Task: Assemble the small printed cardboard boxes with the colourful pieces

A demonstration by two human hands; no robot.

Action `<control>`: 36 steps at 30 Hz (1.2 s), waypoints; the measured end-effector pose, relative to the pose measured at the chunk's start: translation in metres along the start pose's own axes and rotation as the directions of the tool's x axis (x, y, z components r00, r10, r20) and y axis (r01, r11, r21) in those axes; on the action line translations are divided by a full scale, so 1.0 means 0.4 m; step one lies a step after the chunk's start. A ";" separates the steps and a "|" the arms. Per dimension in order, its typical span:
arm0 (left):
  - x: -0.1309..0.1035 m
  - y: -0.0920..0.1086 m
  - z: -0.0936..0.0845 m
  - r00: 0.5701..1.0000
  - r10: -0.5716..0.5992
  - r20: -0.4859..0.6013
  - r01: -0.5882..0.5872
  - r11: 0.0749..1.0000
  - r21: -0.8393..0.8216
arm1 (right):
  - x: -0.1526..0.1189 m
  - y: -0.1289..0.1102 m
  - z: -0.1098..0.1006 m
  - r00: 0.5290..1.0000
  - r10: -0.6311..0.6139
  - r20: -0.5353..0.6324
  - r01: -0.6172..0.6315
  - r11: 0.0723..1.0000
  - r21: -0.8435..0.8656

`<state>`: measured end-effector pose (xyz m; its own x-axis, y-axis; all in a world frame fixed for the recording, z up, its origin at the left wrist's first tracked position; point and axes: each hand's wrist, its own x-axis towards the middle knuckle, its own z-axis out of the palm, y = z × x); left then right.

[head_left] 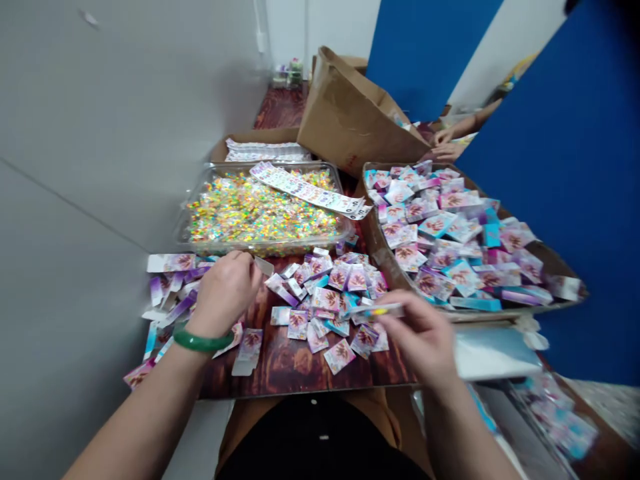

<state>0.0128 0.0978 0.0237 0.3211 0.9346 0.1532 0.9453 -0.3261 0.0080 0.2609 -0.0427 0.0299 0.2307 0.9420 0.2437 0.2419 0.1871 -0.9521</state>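
Note:
My left hand (227, 287), with a green bangle (203, 339) on its wrist, is closed near the front edge of the clear tray (260, 248). A small pale flap shows beside its fingertips; what the fingers pinch is hidden. In my right hand (423, 333), between thumb and fingers, is a small open box (377, 311) with something yellow inside. Below and between the hands lie many small printed boxes (326, 300) on the dark wooden table (295, 365). Flattened boxes (249, 347) lie by my left forearm. Colourful small packets (260, 213) fill the tray.
Printed strips (310, 192) lie across the tray. At right, a cardboard carton (377, 250) holds many printed boxes. A tall brown carton (350, 120) leans behind. Another person's hands (445, 143) show beyond a blue panel (550, 200). A grey wall (100, 133) stands at left.

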 end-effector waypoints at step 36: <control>-0.147 0.075 0.215 0.933 0.268 -0.242 -0.348 0.843 -0.410 | 0.058 0.043 0.125 0.972 0.022 0.233 0.058 0.942 -0.330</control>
<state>0.0271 0.0453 -0.0702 0.5389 0.7499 0.3838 0.6616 -0.6588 0.3581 0.2232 -0.0037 0.0098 0.0098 0.9848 0.1733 0.5522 0.1392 -0.8220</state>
